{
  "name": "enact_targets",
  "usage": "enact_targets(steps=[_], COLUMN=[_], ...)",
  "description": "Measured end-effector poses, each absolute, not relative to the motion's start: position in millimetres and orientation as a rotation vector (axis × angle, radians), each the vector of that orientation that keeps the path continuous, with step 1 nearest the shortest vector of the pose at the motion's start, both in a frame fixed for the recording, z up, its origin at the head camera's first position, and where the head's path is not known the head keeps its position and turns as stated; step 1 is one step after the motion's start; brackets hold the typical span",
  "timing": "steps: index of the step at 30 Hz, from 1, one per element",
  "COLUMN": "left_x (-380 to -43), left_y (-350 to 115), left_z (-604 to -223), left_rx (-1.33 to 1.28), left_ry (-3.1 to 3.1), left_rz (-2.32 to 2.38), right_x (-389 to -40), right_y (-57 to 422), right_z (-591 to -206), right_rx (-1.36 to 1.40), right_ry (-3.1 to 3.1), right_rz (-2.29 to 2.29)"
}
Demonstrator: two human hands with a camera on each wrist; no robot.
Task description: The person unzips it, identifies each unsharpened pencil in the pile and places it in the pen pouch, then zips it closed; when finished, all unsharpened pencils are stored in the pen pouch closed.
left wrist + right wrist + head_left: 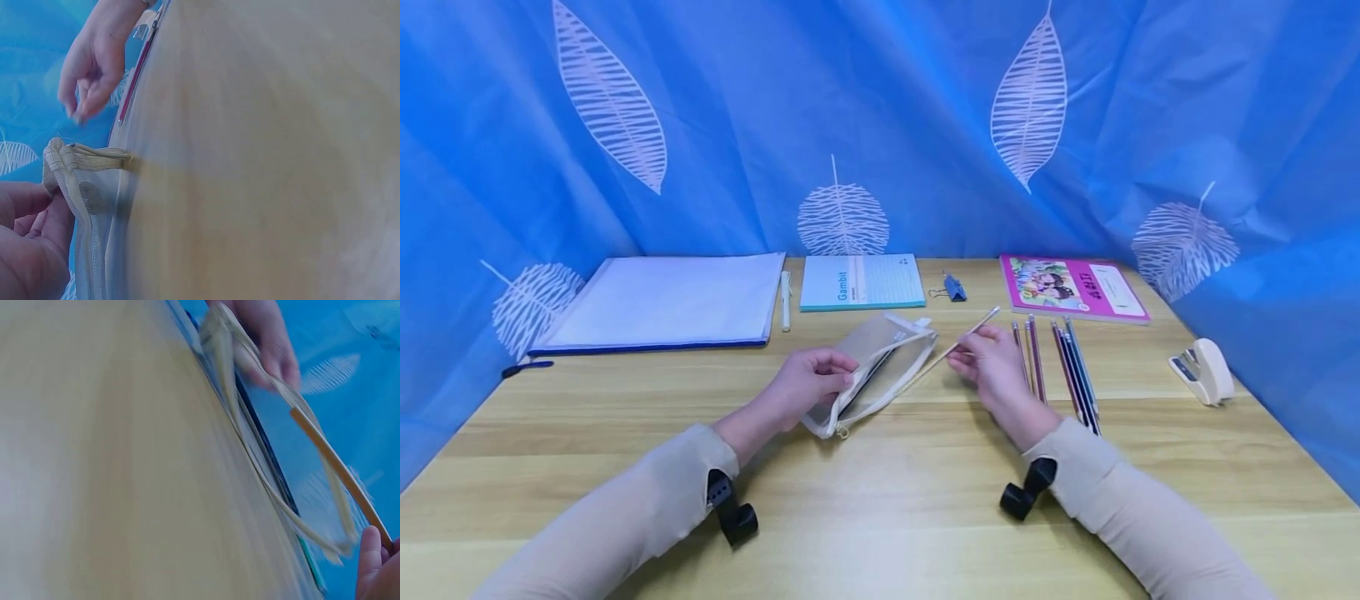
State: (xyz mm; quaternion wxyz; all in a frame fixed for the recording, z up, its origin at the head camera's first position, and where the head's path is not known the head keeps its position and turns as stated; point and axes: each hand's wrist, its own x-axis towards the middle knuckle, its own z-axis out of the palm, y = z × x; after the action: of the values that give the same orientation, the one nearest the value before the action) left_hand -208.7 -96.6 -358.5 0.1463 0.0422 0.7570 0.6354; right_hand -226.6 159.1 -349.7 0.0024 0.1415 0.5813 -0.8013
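Observation:
A beige mesh zipper pouch point(872, 354) lies tilted on the table with its mouth parted. My left hand point(808, 383) pinches the pouch's near rim between thumb and fingers, which the left wrist view also shows. A dark strip shows inside the pouch; I cannot tell what it is. In my right hand point(988, 367) is a slim yellowish pencil point(934, 363), gripped near its upper end. Its lower end points down-left at the pouch's opening, as the right wrist view shows with the pencil point(340, 469) beside the rim. Several more pencils point(1075, 371) lie right of that hand.
Along the back are a white folder point(662, 300), a white pen point(786, 302), a Gambit notebook point(862, 282), a blue binder clip point(953, 288) and a pink booklet point(1075, 287). A white stapler point(1204, 372) stands at the right. A blue curtain point(925, 125) closes off the back.

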Motion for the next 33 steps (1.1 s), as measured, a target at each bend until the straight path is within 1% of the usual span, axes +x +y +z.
enact_targets(steps=[5, 9, 16, 23, 29, 33], left_x=[-208, -208, -207, -206, -207, -207], left_y=[-94, -91, -89, -90, -92, -93], left_z=[-358, -357, -357, -358, -361, -362], left_rx=[0.143, 0.164, 0.205, 0.225, 0.180, 0.168], left_ry=[2.189, 2.219, 2.255, 2.245, 2.237, 2.232], left_rz=[1.827, 1.826, 1.791, 1.793, 1.820, 1.809], right_x=[-220, -214, -216, -218, -224, -229], right_y=[118, 95, 87, 108, 154, 189], right_z=[-361, -368, -373, -363, -343, -331], right_rx=[0.384, 0.333, 0.299, 0.227, 0.214, 0.178], right_ry=[1.774, 1.735, 1.758, 1.861, 1.914, 1.976], right_rz=[-2.459, -2.407, -2.325, -2.190, -2.241, -2.177])
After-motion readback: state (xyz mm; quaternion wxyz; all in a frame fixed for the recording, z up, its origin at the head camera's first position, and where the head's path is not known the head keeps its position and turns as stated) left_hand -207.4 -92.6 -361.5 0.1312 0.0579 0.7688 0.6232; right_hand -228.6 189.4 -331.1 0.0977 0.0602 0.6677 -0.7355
